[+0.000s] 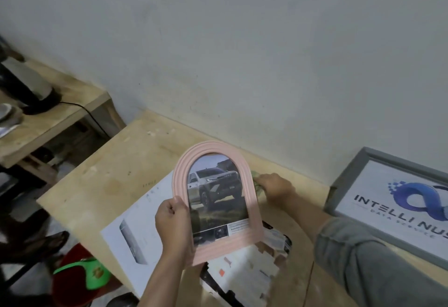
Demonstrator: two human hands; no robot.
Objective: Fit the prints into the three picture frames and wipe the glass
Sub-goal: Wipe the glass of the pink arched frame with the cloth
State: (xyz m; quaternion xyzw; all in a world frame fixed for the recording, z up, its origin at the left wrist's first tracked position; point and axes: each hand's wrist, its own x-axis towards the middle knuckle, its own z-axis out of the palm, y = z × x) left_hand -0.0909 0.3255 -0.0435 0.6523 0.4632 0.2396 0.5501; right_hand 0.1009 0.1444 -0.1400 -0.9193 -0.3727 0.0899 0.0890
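Note:
My left hand (175, 224) grips the left edge of a pink arched picture frame (252, 212) and holds it upright above the table. A print of a white pickup truck (215, 185) sits inside it. Behind the frame's right side, my right hand (274, 186) rests on the table with its fingers closed on a small greenish cloth (255, 176), mostly hidden. A grey rectangular frame (349, 176) holding a logo print leans against the wall at the right.
Loose printed sheets (135, 224) and cut paper (244, 275) lie on the wooden table (116, 168) under the pink frame. A second bench with a dark appliance (26, 88) stands at left. A red and green object (82, 275) sits on the floor.

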